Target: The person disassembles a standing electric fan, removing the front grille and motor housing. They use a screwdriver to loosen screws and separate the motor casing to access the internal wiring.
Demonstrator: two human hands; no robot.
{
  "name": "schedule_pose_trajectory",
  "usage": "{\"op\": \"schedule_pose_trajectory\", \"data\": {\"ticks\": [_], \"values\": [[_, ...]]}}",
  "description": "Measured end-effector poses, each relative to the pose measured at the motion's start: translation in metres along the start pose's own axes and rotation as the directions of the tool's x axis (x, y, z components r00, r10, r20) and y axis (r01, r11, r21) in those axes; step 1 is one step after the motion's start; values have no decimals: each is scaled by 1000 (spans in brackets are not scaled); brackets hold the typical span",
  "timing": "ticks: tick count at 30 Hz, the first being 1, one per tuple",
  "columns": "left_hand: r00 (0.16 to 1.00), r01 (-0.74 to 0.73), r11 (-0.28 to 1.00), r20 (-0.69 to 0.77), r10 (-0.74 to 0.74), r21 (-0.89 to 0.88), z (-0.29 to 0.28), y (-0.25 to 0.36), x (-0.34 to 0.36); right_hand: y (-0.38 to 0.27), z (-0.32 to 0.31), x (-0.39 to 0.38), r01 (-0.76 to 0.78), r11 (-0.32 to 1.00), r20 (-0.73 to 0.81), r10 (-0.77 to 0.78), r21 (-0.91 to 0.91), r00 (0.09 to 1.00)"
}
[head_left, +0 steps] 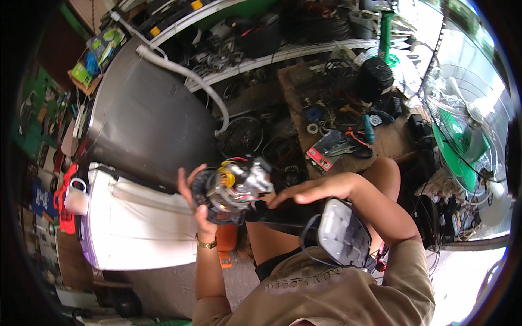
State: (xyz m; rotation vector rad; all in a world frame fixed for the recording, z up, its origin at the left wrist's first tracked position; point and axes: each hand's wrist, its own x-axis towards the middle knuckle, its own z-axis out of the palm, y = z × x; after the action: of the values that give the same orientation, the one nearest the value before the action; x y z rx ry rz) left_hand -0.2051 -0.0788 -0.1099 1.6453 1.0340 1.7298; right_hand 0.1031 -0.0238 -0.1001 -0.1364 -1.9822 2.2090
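An electric fan motor with bare metal casing, yellow windings and coloured wires rises over my lap. My left hand is wrapped round the black round housing at its left side, thumb toward me and fingers on the far side. Just right of the motor is my right hand, palm down, its fingers stretched out and their tips close to the motor's lower right. Whether they touch it is blurred. A black stem runs beneath that hand toward a white fan base with a grey panel and a loose cable, resting against my body.
At the far right, a low wooden table carries a teal-handled tool, a blue roll and a red-edged packet. A green fan blade stands beyond. Left are a white appliance and a dark grey cabinet with a hose.
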Motion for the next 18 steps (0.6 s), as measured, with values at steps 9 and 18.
{"op": "schedule_pose_trajectory", "data": {"ticks": [9,18], "values": [[963,-152,986,-234,132,-67,-40,-58,6,22,-8,62,-17,993,-234,-11,-117,972],[979,-54,986,-201,22,-155,-36,-81,-15,51,4,43,-49,997,-252,33,-56,967]]}}
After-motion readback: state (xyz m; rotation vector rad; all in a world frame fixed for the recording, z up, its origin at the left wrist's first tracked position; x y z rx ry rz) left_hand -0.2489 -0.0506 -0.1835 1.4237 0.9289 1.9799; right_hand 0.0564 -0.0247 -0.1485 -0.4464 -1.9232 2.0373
